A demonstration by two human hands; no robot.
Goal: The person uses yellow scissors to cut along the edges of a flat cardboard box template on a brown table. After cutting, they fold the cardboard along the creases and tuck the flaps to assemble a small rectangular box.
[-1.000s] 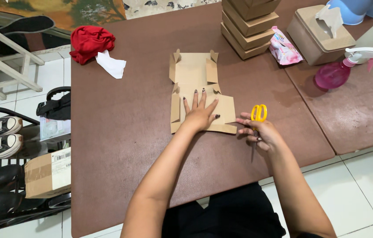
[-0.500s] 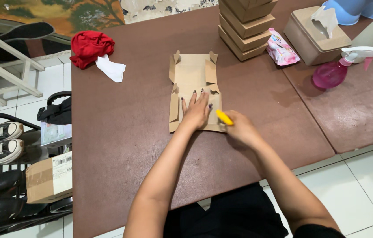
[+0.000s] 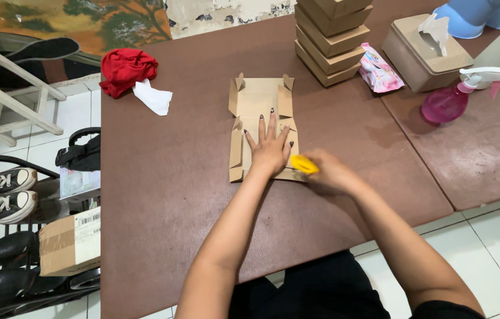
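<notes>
Pressing flat cardboard box blank [image 3: 260, 112], left hand [image 3: 269, 150]; right hand [image 3: 328, 171] grips yellow scissors [image 3: 304, 163].

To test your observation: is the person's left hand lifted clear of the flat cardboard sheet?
No, the left hand lies flat, fingers spread, pressed on the flat cardboard sheet.

1 head-worn view looks steeply down from above the seated person, facing forward across the brown table [image 3: 161, 195], near enough to show both forearms; the far edge appears cropped, perhaps.
</notes>
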